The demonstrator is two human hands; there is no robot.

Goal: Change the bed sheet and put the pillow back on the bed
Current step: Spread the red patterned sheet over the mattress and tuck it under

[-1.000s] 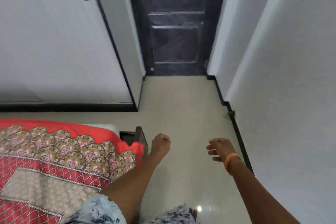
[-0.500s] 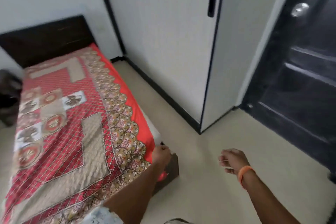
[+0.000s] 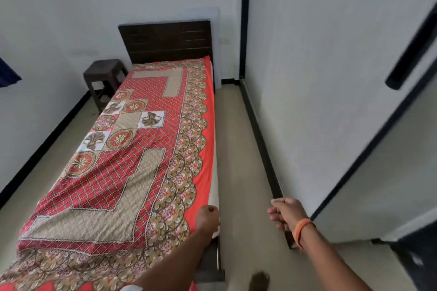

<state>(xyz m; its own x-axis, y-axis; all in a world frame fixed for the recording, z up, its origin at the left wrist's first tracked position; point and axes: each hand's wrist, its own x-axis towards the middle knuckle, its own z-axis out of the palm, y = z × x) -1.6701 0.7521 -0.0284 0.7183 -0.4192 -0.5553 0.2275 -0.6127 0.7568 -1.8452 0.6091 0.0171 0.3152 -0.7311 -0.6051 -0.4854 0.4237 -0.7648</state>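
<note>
A red and beige patterned bed sheet (image 3: 132,160) lies flat over the whole single bed. The white mattress edge (image 3: 214,172) shows along its right side. My left hand (image 3: 208,217) is curled into a fist over the sheet's orange border near the foot end, and no cloth shows between its fingers. To its right, my right hand (image 3: 285,216), with an orange band at the wrist, hangs over the floor with loosely curled fingers and holds nothing. No pillow is in view.
A dark wooden headboard (image 3: 165,40) stands against the far wall, with a brown plastic stool (image 3: 104,75) left of the bed. A white wardrobe (image 3: 331,78) with a black handle lines the right side. A narrow strip of beige floor (image 3: 238,168) runs between it and the bed.
My view has swung left from the dark door to along the bed. My left fist now sits over the sheet's right edge instead of beside the foot corner.
</note>
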